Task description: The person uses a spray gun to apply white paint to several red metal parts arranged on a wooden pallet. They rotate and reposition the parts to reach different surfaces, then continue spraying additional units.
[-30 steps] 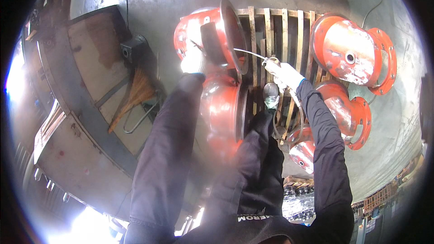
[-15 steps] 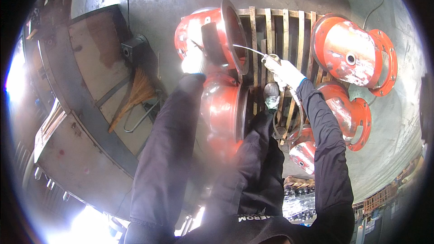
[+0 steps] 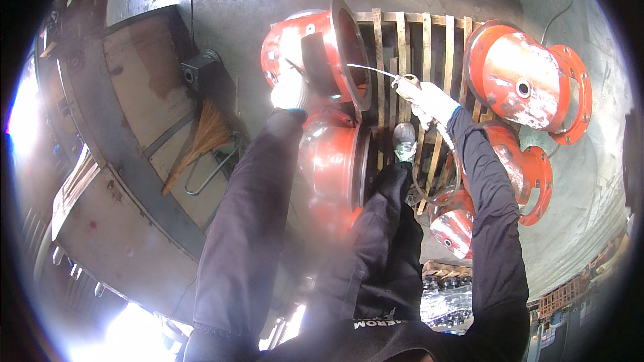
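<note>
A red painted metal housing point(image 3: 315, 27) with a wide round flange and a dark side opening lies on a wooden pallet point(image 3: 428, 47). In its near-left side my gloved left hand point(image 3: 290, 87) grips the housing's body; glare washes out part of the fingers. My gloved right hand point(image 3: 429, 102) is closed around an air blow gun point(image 3: 408, 82). The gun's long thin nozzle point(image 3: 370, 68) points left, its tip at the mouth of the flange. From the gun's grip a hose point(image 3: 458, 161) hangs in a loop toward my legs.
A second red housing point(image 3: 329, 161) stands nearer, against my left arm. More red housings point(image 3: 520, 84) are on the pallet's right side. To the left are a straw broom point(image 3: 201, 141), a grey box-shaped device point(image 3: 201, 70) and large metal panels point(image 3: 144, 74). My shoe point(image 3: 404, 141) rests between slats.
My right hand with the blow gun has shifted very slightly to the right, and the hose loop has swung right and widened. My left hand stays on the housing.
</note>
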Motion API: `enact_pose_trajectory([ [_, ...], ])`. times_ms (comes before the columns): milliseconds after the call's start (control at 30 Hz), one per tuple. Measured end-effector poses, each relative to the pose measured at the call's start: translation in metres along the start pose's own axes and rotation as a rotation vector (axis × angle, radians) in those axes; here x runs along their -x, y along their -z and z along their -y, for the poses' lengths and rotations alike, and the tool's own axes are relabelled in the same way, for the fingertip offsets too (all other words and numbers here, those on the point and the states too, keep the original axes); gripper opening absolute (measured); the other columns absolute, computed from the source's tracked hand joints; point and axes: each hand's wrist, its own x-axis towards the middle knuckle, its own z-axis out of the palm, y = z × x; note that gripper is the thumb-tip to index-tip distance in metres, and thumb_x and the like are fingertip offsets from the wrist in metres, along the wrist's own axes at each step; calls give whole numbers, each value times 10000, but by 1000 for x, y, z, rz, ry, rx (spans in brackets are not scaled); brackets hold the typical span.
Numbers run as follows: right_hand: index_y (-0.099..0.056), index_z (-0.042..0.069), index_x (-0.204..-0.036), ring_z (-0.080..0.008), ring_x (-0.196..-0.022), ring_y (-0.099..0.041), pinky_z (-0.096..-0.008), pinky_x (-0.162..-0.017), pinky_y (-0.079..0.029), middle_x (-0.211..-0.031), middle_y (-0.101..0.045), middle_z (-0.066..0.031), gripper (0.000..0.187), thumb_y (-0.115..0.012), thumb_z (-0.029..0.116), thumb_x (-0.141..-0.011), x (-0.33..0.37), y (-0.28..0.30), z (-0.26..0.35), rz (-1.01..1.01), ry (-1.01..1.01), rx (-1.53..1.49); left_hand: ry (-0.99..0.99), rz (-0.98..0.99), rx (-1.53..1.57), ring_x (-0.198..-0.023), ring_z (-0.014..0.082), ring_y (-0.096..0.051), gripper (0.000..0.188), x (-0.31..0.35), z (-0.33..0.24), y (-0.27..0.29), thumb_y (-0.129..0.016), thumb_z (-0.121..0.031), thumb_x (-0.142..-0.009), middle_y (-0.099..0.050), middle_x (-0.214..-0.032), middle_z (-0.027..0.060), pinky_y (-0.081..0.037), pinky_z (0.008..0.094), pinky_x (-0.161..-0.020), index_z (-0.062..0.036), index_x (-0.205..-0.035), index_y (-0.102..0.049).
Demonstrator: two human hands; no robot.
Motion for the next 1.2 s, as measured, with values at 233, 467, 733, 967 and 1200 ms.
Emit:
enact_pose_trajectory([
  [233,-648,154,-851,-52,-444,-361,-278,-403,-268,-591,-447,77,371,-708,480,-1018,-2,3,0,13,11,-11,55,21,-36,-876,448,-753,698,0,-7,6,-513,-164,-1016,-746,-1017,300,-584,517,-758,161,-1568,-236],
  [467,-697,162,-974,-44,-435,-374,-267,-389,-273,-593,-460,84,304,-697,460,-1032,-4,-5,-3,-29,15,-132,106,62,106,-888,456,-750,669,-5,-2,3,-470,-177,-1047,-745,-1025,304,-582,518,-759,145,-1581,-227],
  [733,-657,152,-901,-51,-413,-381,-266,-376,-314,-586,-473,78,350,-713,479,-1015,-20,-6,-4,-50,43,-86,66,56,-1,-924,455,-745,648,1,-8,8,-398,-174,-1073,-733,-1066,320,-580,516,-788,131,-1602,-180],
  [967,-632,146,-870,-68,-421,-401,-287,-378,-361,-591,-474,55,370,-699,477,-1021,-21,0,4,4,29,-79,87,70,-4,-904,461,-745,677,-1,-11,14,-456,-171,-1047,-735,-1047,312,-582,517,-773,140,-1588,-192],
  [1200,-589,125,-810,-89,-453,-441,-303,-414,-406,-595,-474,33,457,-698,525,-1003,-24,10,16,-4,16,45,76,78,-33,-892,462,-746,708,2,-12,17,-505,-171,-1024,-736,-1031,309,-583,519,-763,149,-1576,-199],
])
